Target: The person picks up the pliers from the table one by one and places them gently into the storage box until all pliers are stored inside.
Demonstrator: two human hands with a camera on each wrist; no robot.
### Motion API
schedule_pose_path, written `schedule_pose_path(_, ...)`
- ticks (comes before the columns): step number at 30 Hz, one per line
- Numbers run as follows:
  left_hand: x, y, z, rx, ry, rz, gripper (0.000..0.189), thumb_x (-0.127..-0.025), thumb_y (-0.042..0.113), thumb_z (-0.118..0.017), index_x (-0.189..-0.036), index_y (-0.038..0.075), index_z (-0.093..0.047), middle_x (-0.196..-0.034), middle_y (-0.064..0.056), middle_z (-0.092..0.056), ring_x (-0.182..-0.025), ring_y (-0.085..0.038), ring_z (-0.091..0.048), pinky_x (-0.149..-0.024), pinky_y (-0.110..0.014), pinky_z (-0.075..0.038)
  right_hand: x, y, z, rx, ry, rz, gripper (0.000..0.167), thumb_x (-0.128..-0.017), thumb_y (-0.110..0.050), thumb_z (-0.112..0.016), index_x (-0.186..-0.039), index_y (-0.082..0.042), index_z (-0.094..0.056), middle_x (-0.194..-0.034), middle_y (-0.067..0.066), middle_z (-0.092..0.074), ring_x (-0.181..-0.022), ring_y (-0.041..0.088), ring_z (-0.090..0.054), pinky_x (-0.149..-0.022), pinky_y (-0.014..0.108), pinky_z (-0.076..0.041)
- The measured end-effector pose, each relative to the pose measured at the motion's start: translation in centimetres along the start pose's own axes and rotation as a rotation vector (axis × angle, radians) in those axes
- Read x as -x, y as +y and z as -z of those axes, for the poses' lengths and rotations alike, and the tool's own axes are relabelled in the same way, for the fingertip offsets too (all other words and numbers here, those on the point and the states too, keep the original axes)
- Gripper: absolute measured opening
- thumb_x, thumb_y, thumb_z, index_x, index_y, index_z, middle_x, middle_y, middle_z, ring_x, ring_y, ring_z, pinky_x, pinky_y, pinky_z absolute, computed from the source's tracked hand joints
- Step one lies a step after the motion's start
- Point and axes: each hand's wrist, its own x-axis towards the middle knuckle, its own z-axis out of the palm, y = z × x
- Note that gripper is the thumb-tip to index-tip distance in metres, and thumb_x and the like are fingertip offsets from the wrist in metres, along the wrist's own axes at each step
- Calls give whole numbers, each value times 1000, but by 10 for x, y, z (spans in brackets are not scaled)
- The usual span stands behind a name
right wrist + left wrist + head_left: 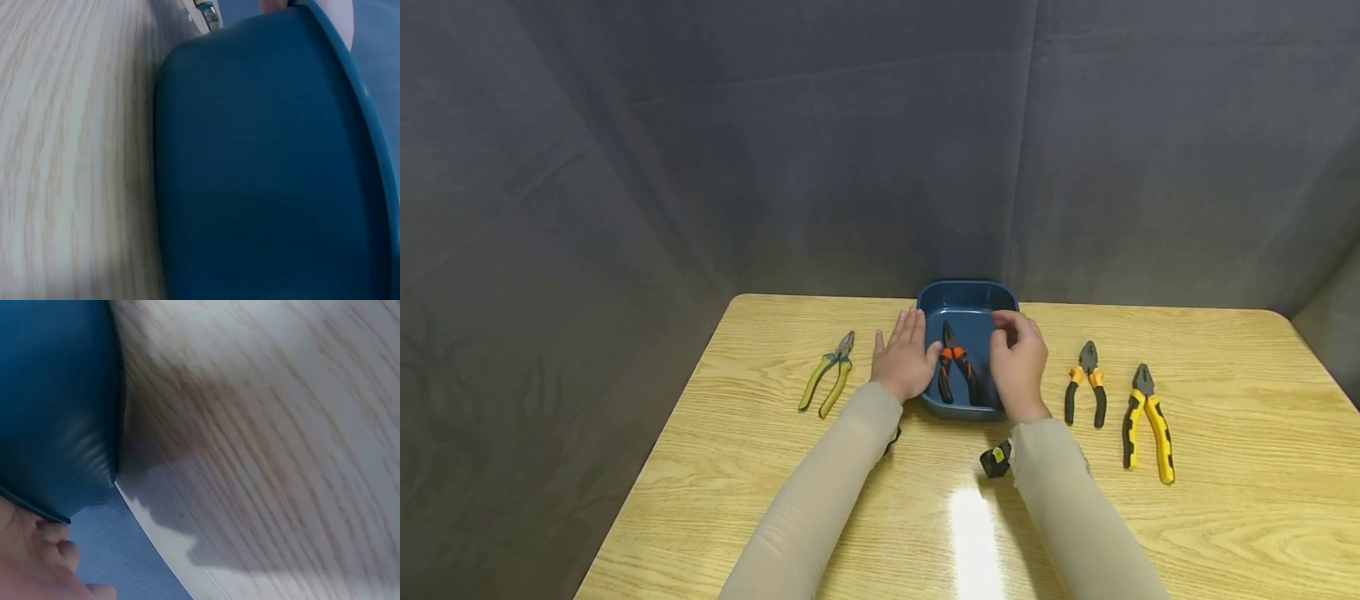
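Note:
A dark blue plastic tray (966, 285) stands near the table's back edge, a pair of pliers (952, 358) with orange and black handles inside it. My left hand (904, 362) lies along the tray's left side, back of the hand upward, fingers straight, thumb reaching over the rim. On the right side, my right hand (1021, 367) grips the tray's rim with curled fingers, part of the rim hidden beneath it. In the left wrist view the tray's outer wall (56, 412) is close, with fingertips at its far corner. The tray's wall (269, 150) fills much of the right wrist view.
Pliers (833, 379) with yellow-green handles lie left of the tray. To its right are pliers (1086, 383) with orange and black handles and larger pliers (1150, 421) with yellow and black handles. A grey curtain (880, 167) hangs behind the wooden table (1240, 517).

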Motion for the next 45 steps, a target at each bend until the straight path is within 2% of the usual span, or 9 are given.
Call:
schedule_pose_path(4, 1, 0, 0, 4, -1, 8, 68, -110, 49, -28, -165, 16, -6, -171, 0, -2, -157, -18, 2, -124, -54, -3, 1, 1, 6, 27, 17, 29, 25, -95, 3, -51, -112, 3, -70, -105, 20, -64, -97, 32, -59, -81, 36, -46)
schedule_pose_path(7, 1, 0, 0, 5, -3, 10, 68, -110, 49, -27, -165, 16, -5, -171, 0, -2, -157, -17, 3, -124, -54, -3, 0, 2, 12, 39, 33, 22, 26, -95, 4, -52, -113, 4, -70, -106, 20, -64, -100, 33, -59, -84, 40, -48)
schedule_pose_path(13, 2, -3, 1, 19, -1, 0, 68, -110, 49, -27, -165, 15, -6, -171, -1, -2, -156, -17, 3, -124, -55, -3, -2, 6, 25, 39, 19, -70, 27, -97, 1, -52, -118, 4, -69, -115, 20, -61, -108, 34, -57, -92, 46, -51)
schedule_pose_path(18, 6, -9, -1, 30, -25, 11, 69, -110, 51, -27, -165, 15, -5, -171, -1, -1, -156, -18, 4, -123, -56, -2, 0, 4, 34, 37, -44, -145, 28, -100, -6, -54, -122, 2, -67, -123, 19, -58, -110, 34, -59, -90, 46, -51)
schedule_pose_path(22, 8, -11, 3, 1, -28, 2, 69, -110, 51, -25, -165, 15, -5, -171, -2, -2, -156, -17, 3, -123, -57, -2, 1, 0, 36, 145, -127, -73, 31, -99, -4, -53, -128, 3, -65, -125, 23, -60, -107, 40, -63, -86, 52, -54)
schedule_pose_path(25, 7, -9, 7, -10, -19, -18, 69, -110, 52, -24, -165, 15, -6, -171, -1, -2, -156, -17, 2, -123, -57, -2, 2, 1, 37, 207, -145, -16, 33, -97, 2, -51, -127, 5, -65, -124, 25, -62, -105, 42, -64, -85, 54, -54)
schedule_pose_path(31, 5, -3, 6, 34, -15, -17, 69, -109, 52, -26, -165, 15, -6, -171, 0, -1, -156, -17, 3, -123, -56, 0, 6, 13, 39, 210, -127, -22, 29, -97, 7, -51, -121, 5, -68, -120, 25, -62, -105, 42, -64, -86, 54, -55)
schedule_pose_path(37, 4, -3, 3, 37, 11, -6, 69, -109, 52, -27, -165, 15, -8, -171, -1, -3, -157, -18, 1, -123, -56, -3, 7, 17, 39, 199, -131, -27, 29, -96, 9, -50, -117, 7, -69, -120, 27, -60, -105, 44, -64, -88, 55, -54)
schedule_pose_path(45, 4, 1, 5, 39, 5, -10, 70, -109, 52, -28, -165, 14, -9, -171, -1, -4, -157, -18, 1, -124, -55, -2, 8, 19, 44, 192, -147, -51, 28, -97, 8, -51, -120, 6, -68, -125, 27, -56, -108, 46, -64, -91, 54, -55)
